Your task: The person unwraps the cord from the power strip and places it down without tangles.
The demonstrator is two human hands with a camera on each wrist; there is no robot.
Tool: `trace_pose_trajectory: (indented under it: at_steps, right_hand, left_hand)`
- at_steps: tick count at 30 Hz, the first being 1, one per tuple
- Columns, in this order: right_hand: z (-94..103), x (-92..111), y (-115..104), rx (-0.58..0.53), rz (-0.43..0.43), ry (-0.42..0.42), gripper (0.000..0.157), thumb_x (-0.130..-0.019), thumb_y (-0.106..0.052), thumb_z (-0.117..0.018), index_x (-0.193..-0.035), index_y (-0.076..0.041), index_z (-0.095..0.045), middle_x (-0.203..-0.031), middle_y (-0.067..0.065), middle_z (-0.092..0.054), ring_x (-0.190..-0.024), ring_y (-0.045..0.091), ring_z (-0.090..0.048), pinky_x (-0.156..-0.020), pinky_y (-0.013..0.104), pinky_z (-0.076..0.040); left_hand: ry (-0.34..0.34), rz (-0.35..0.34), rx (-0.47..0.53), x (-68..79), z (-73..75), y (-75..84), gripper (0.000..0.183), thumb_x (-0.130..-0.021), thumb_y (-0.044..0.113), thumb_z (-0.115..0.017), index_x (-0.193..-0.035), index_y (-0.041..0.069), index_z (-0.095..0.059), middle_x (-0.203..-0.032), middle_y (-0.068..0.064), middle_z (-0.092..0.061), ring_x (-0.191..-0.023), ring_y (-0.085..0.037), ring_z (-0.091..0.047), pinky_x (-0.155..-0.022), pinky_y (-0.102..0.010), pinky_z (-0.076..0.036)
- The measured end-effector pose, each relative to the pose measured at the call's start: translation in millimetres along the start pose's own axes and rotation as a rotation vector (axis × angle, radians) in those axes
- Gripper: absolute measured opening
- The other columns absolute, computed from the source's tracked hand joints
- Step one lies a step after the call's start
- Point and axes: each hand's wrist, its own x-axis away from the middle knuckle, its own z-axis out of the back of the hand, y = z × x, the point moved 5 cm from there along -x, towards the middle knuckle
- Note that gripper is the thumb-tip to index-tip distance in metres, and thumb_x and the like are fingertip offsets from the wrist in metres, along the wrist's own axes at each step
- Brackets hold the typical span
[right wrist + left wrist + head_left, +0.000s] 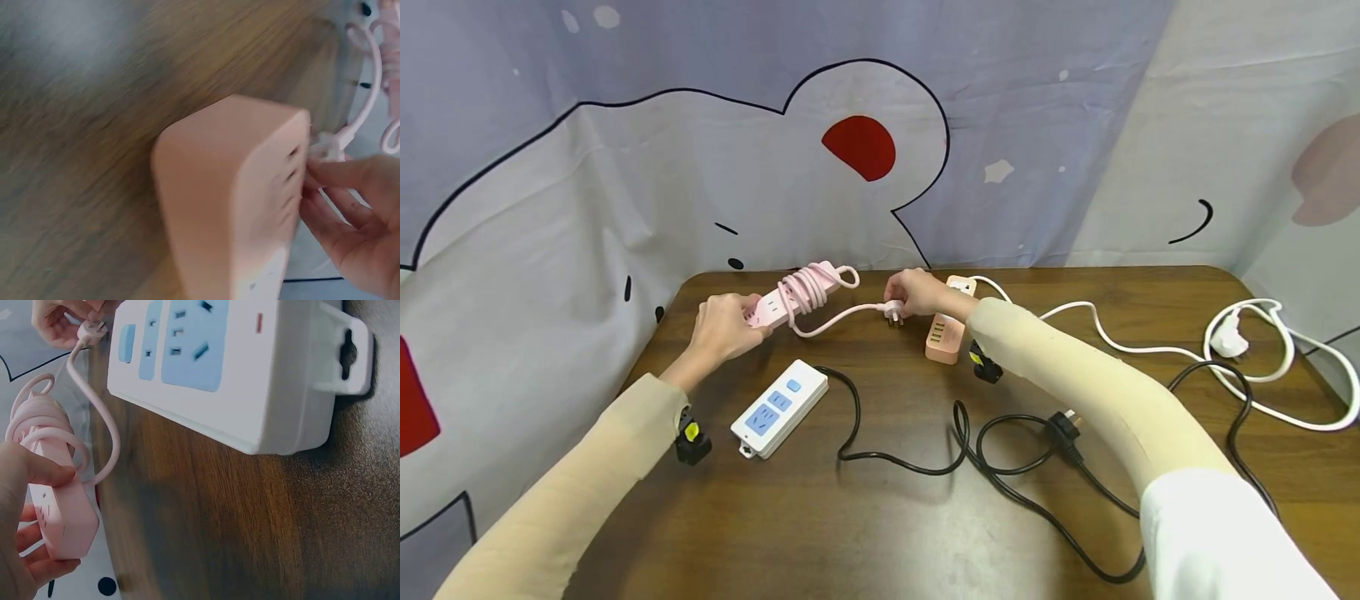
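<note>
My left hand [724,329] grips the near end of a pink power strip [771,309]. Several turns of its pink cord [805,288] are wrapped round the strip's far half. In the left wrist view the thumb lies along one side of the strip [62,500] and the fingers curl round the other. A length of cord runs right from the coil to a pink plug [892,311], which my right hand [921,293] pinches with its prongs pointing down. In the right wrist view, an orange power strip [206,187] partly hides that hand's fingertips.
A white power strip with blue sockets [780,408] lies in front of the left hand. Its black cord [895,457] trails right to a black plug [1063,430]. Under the right forearm is the orange strip [945,337]; a white cord [1150,350] leads to a white plug [1229,336].
</note>
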Motion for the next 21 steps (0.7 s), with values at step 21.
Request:
trace_pose_trajectory:
  at_steps: [21]
  right_hand:
    - [-29.7,-25,-61,0.146,0.127,-0.019,0.015,-0.09,-0.014,-0.065,-0.102,-0.011,-0.075,-0.098,0.002,-0.075,-0.086,0.013,-0.066,-0.08,0.032,-0.052]
  left_hand:
    - [0.006,-0.014,0.01,-1.5,10.1,9.6,0.052,-0.072,0.026,-0.076,-0.118,0.004,-0.068,-0.1,-0.02,-0.072,-0.078,-0.032,-0.061,-0.063,-0.043,-0.044]
